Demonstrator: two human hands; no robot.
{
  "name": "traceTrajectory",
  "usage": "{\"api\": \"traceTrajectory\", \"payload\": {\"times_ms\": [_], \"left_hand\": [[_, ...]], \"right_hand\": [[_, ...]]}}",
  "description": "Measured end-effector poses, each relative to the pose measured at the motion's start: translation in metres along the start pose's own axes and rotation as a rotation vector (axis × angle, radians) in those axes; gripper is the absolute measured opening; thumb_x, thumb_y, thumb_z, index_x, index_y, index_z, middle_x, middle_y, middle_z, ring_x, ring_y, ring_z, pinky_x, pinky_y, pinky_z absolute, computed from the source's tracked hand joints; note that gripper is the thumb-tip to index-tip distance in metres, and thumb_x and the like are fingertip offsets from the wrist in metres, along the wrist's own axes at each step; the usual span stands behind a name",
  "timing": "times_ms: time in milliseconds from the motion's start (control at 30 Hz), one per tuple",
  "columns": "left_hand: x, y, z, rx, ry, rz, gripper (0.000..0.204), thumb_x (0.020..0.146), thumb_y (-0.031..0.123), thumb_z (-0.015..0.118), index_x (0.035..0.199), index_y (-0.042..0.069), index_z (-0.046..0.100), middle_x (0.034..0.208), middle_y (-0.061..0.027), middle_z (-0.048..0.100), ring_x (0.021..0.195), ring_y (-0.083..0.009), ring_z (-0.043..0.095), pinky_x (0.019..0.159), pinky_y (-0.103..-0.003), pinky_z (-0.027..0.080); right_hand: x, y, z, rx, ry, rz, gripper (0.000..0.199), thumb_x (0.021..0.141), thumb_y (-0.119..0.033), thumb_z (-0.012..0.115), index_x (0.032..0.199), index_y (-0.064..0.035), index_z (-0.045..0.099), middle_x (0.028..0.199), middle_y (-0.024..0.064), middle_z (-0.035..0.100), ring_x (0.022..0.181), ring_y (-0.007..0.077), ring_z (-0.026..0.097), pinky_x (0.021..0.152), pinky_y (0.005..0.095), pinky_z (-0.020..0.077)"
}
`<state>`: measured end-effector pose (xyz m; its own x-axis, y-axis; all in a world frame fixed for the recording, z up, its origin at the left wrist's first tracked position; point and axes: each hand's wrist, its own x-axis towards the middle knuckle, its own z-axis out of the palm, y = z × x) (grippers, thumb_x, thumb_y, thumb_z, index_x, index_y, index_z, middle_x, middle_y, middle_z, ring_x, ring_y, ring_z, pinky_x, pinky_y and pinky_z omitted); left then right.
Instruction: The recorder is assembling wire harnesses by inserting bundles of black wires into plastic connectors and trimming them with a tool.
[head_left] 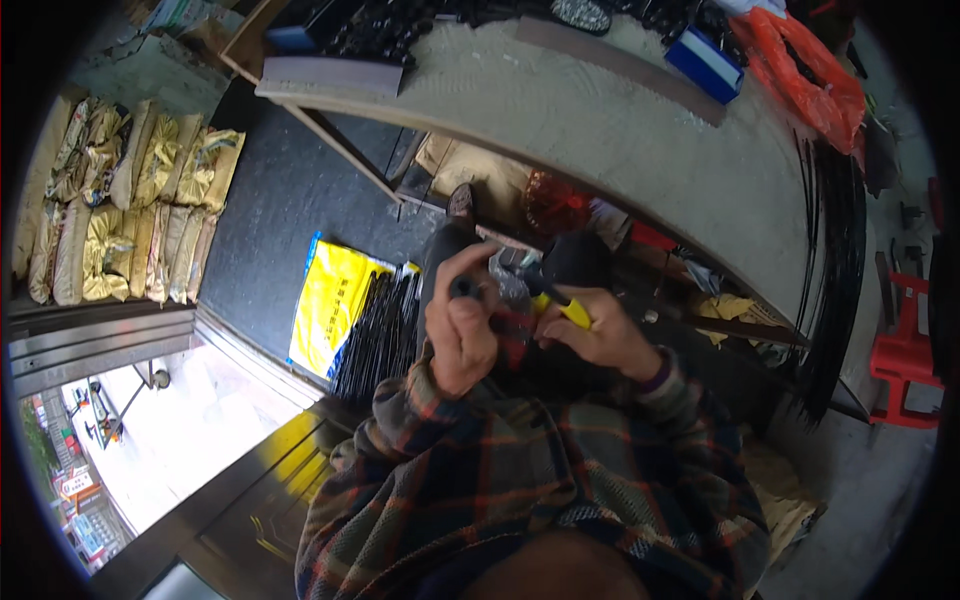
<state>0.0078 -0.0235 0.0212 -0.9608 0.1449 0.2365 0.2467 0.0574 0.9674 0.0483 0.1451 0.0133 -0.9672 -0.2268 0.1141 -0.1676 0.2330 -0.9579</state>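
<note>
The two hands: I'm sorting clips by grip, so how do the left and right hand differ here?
The left hand is raised in a fist, thumb up, its grip closed on a small dark part; the right hand lies lower and flatter, its grip on a yellow-handled tool. The left hand sits nearer the yellow sack, the right hand nearer the workbench. Both come out of plaid sleeves and meet close together.
</note>
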Motion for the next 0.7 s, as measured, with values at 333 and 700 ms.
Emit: {"api": "traceTrajectory", "payload": {"times_ms": [333, 700], "left_hand": [[0.014, -0.002, -0.002, -0.143, -0.281, 0.061, 0.054, 0.092, 0.045, 0.028, 0.103, -0.003, 0.051, 0.060, -0.0038, 0.045, 0.052, -0.0101, 0.041, 0.049, -0.023, 0.032], [0.035, -0.023, -0.015, -0.282, -0.171, 0.007, 0.068, 0.087, 0.056, 0.030, 0.097, -0.008, 0.048, 0.057, -0.0045, 0.043, 0.049, -0.0092, 0.037, 0.047, -0.023, 0.030]], "right_hand": [[0.213, 0.025, -0.184, -0.873, 0.513, 0.046, 0.019, 0.073, -0.016, 0.065, 0.088, -0.0047, 0.064, 0.087, 0.0118, 0.058, 0.081, 0.0290, 0.060, 0.069, 0.0360, 0.0473], [0.283, 0.057, -0.183, -1.220, 0.564, 0.155, 0.023, 0.075, -0.025, 0.063, 0.085, -0.0038, 0.062, 0.093, 0.0146, 0.052, 0.086, 0.0337, 0.057, 0.073, 0.0425, 0.0446]]}}
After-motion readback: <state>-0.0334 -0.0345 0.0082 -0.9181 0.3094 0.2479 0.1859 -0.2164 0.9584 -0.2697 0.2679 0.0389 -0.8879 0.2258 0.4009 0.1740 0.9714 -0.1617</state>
